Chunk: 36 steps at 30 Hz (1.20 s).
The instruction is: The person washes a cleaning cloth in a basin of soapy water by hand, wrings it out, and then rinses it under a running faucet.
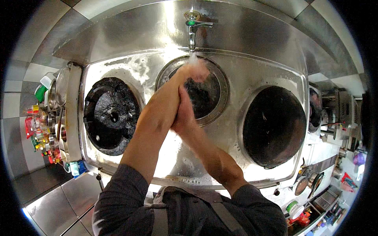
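My left hand point(199, 70) is blurred under the running water point(193, 58), just below the spout of a chrome faucet point(192, 35). Nothing can be made out in it, and its finger shape is unclear. My right hand point(185, 113) lies against the inner side of my left forearm point(161, 109), with its thumb side showing and its other fingers hidden behind the arm. Beneath both hands is the middle round opening with a metal ring point(226, 97) and a dark inside, in the wet stainless-steel cooktop point(203, 150).
A blackened burner point(113, 116) is on the left. A dark wok point(274, 126) rests at the right. Bottles and seasoning containers point(47, 132) crowd the left shelf. Pans point(301, 184) and a white tub with a green label point(294, 209) are at the lower right.
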Each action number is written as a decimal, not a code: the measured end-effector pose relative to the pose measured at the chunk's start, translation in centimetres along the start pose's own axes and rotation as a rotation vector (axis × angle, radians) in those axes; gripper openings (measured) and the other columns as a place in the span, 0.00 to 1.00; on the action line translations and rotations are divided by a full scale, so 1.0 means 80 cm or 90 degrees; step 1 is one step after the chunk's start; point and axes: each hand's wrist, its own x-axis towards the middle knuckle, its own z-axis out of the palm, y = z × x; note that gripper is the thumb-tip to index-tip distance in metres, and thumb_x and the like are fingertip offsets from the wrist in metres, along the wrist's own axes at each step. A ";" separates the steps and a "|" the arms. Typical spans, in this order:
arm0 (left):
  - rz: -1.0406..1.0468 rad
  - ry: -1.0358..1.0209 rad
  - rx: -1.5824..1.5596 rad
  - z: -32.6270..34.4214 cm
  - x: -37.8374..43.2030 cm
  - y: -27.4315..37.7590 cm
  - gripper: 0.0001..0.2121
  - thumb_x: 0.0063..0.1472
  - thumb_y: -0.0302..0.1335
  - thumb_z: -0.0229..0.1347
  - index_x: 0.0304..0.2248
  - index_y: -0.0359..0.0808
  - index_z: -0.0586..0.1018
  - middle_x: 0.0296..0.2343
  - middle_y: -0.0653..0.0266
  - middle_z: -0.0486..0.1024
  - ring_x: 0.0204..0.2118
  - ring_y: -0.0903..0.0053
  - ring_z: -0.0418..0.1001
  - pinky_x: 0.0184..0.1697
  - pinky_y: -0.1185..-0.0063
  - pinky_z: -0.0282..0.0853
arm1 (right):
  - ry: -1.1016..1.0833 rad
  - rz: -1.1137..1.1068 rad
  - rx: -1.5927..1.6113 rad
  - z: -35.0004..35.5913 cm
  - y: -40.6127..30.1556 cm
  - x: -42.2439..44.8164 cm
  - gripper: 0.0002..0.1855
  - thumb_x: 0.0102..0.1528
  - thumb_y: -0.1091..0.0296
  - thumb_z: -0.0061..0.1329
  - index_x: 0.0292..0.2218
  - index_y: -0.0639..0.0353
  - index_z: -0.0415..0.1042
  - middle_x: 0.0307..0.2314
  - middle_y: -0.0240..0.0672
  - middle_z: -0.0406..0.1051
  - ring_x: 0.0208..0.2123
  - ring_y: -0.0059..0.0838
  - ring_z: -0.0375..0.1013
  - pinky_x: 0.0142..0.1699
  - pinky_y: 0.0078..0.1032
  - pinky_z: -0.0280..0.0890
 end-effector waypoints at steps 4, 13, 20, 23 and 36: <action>-0.181 0.279 -0.133 0.038 -0.050 -0.063 0.13 0.55 0.36 0.49 0.29 0.35 0.81 0.26 0.55 0.78 0.31 0.66 0.77 0.36 0.70 0.71 | -0.163 0.099 -0.193 -0.032 -0.052 0.068 0.24 0.62 0.48 0.36 0.45 0.61 0.67 0.37 0.39 0.72 0.40 0.34 0.73 0.48 0.36 0.67; -0.433 0.612 -0.617 0.140 -0.149 0.002 0.31 0.56 0.44 0.54 0.54 0.32 0.66 0.51 0.47 0.66 0.55 0.58 0.62 0.55 0.65 0.59 | 0.393 -0.215 -1.325 -0.152 -0.086 0.122 0.45 0.49 0.54 0.56 0.60 0.57 0.46 0.55 0.64 0.49 0.55 0.60 0.56 0.55 0.45 0.59; -0.184 0.418 -1.422 0.131 -0.171 -0.037 0.31 0.59 0.52 0.49 0.54 0.37 0.67 0.52 0.55 0.66 0.54 0.61 0.61 0.56 0.64 0.56 | 0.098 -0.435 -1.178 -0.100 -0.009 0.083 0.18 0.52 0.59 0.48 0.42 0.60 0.71 0.36 0.52 0.70 0.39 0.53 0.70 0.44 0.45 0.64; -0.170 0.476 -1.257 0.139 -0.175 -0.041 0.26 0.61 0.47 0.50 0.51 0.36 0.71 0.49 0.56 0.69 0.52 0.63 0.65 0.55 0.65 0.59 | 0.037 -0.514 -1.168 -0.061 0.008 0.045 0.16 0.53 0.57 0.47 0.38 0.60 0.71 0.33 0.49 0.69 0.37 0.52 0.70 0.42 0.45 0.64; 0.058 0.367 -0.968 0.043 -0.220 0.042 0.19 0.56 0.33 0.62 0.42 0.28 0.76 0.36 0.61 0.77 0.38 0.78 0.75 0.44 0.79 0.71 | -0.228 -0.358 -0.942 -0.106 -0.148 0.074 0.11 0.50 0.71 0.52 0.36 0.64 0.73 0.35 0.36 0.74 0.37 0.29 0.71 0.42 0.30 0.64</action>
